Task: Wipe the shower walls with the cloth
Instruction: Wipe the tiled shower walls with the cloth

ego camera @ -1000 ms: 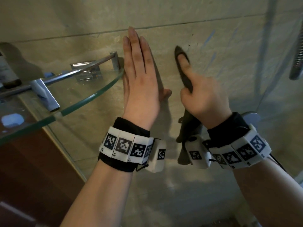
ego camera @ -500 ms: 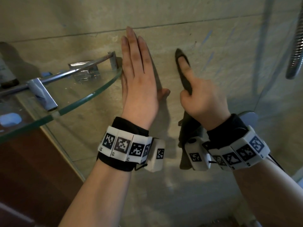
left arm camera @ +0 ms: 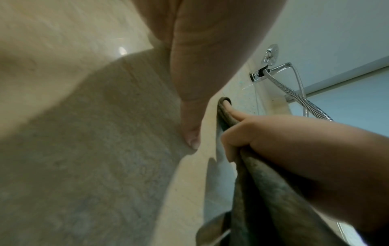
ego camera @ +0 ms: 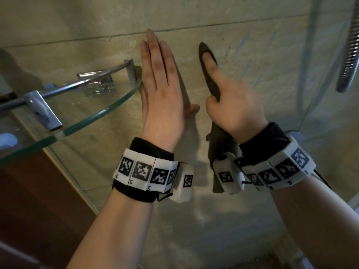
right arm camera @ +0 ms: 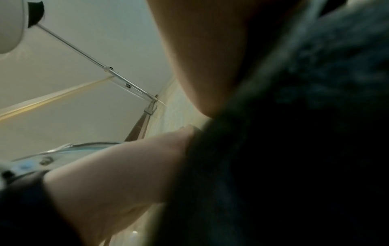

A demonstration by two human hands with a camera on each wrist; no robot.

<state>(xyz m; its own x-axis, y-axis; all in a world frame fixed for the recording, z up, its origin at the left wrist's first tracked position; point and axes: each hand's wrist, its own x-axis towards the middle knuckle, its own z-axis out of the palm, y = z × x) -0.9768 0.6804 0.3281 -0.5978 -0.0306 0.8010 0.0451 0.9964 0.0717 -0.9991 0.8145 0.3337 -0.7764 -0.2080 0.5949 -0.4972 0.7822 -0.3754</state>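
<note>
My right hand (ego camera: 231,105) grips a dark grey cloth (ego camera: 209,78) and presses it against the beige stone shower wall (ego camera: 252,45) with the index finger stretched out along it. The rest of the cloth hangs down past my right wrist. In the left wrist view the cloth (left arm camera: 263,191) runs bunched through the right hand's (left arm camera: 252,133) curled fingers. My left hand (ego camera: 161,90) lies flat on the wall with straight fingers, just left of the cloth. In the right wrist view the cloth (right arm camera: 305,133) fills most of the picture, dark and blurred.
A curved glass corner shelf (ego camera: 87,121) with chrome brackets (ego camera: 44,111) juts out from the wall at the left, touching my left hand's edge. A metal shower hose (ego camera: 349,49) hangs at the right beside a glass panel (ego camera: 330,133). A wall fitting (left arm camera: 261,74) holds the hose.
My right hand with the cloth has slid slightly down the wall. The left hand has stayed flat in the same place.
</note>
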